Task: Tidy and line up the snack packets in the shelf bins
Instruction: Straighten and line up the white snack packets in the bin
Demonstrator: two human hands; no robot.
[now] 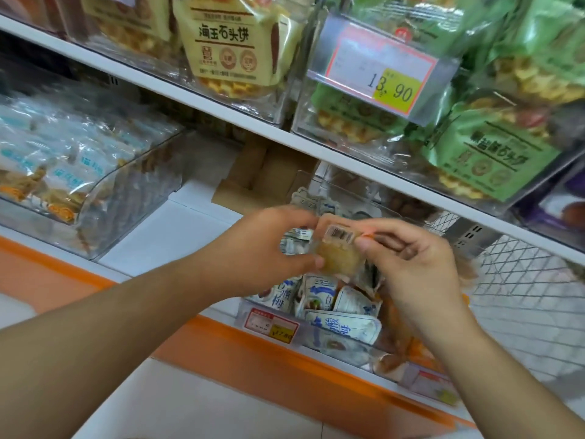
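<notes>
I am holding a small clear-wrapped snack packet [337, 253] with a barcode sticker up at the centre of the view, above the clear bin [342, 343] of white-and-blue packets [345, 327] that sits at about six o'clock from it. I am lifting it clear of the pile, by my reckoning, so I can turn it the right way round before slotting it back in line.

My left hand [269, 245] is closing on the packet's nine o'clock edge, thumb below and fingers curled over the top, and it is also trapping a second white-and-blue wrapper [292, 243] against the palm. My right hand [408, 258] is pinching the three o'clock edge between thumb and forefinger, with the other fingers folded in. Gripping both ends seems the surest way to flatten a slippery wrapper and read which face is front.

The packets in the bin below are lying at mixed angles, some flat and some on end, so the lining-up looks far from finished. A small price tag [270, 324] is hanging on the bin's front wall at seven o'clock.

Outward, at ten o'clock, another clear bin [104, 210] is holding pale blue bags. At twelve o'clock, on the shelf above, a cream biscuit bag [226, 42] is standing upright, and at one o'clock a price label [384, 71] reading 13.90 is fronting green bags [484, 153]. A wire mesh panel [522, 280] is showing at three o'clock.
</notes>
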